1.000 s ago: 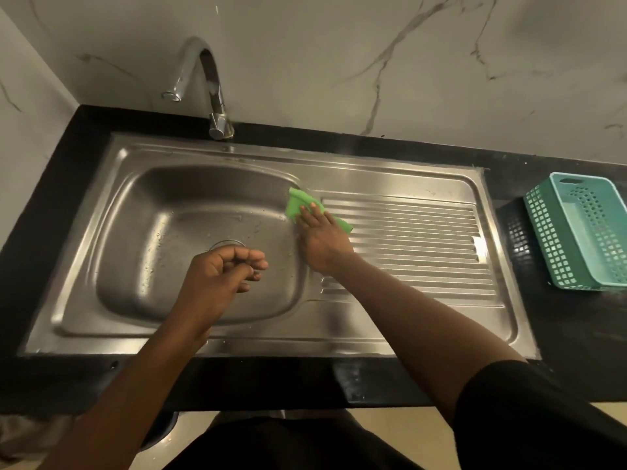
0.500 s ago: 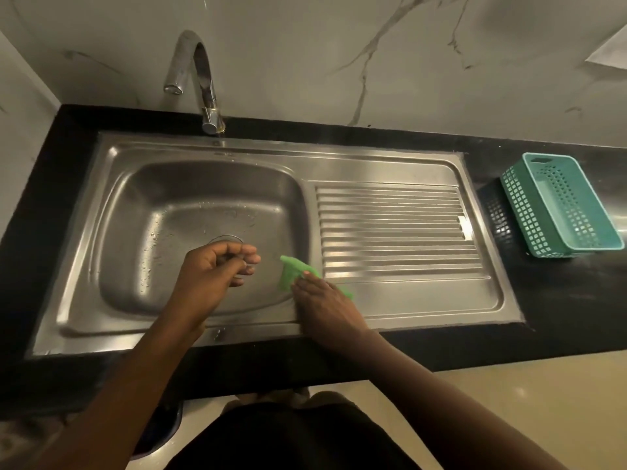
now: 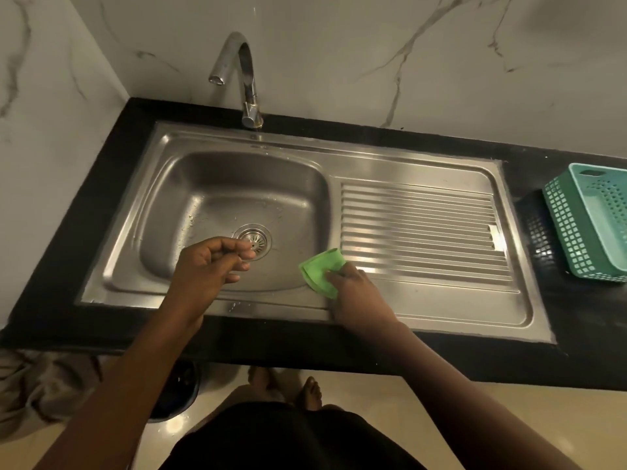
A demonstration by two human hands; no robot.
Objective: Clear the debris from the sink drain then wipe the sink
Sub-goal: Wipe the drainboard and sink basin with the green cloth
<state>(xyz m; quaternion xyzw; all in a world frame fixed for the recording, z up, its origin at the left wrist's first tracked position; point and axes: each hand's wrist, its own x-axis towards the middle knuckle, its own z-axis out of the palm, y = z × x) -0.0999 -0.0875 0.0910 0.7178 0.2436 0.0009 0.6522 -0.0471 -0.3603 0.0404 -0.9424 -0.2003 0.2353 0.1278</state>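
Stainless steel sink (image 3: 237, 337) is sitting in a black tabletop (image 3: 101, 320), w/ a rounded basin on the left & a ribbed draining board (image 3: 417, 228) on the right. Right hand (image 3: 356, 293) is pressing a folded green cloth (image 3: 322, 271) flat onto the metal right at the ridge btw basin & board, near the front rim; fingers are lying together on top of the cloth, palm down, prob. so the pad is getting even pressure for wiping. Cloth is looking soft, microfibre-ish, folded to a rough wedge.

Left hand (image 3: 207, 266) is hovering over the basin just in front of the drain strainer (image 3: 253, 239), fingertips pinched together as if keeping hold of sth small; can't tell whether any debris is actually in there. Strainer is a round perforated steel disc, looking clear from here, so the wiping stage is prob. under way.

Water droplets are beading on the basin floor, esp. left side, so the steel is likely slick. Chrome gooseneck tap (image 3: 246, 79) is standing at the back edge. Teal plastic basket (image 3: 590, 225), lattice-walled, is sitting well apart on the right. Marble-look wall (image 3: 373, 45) is running behind.
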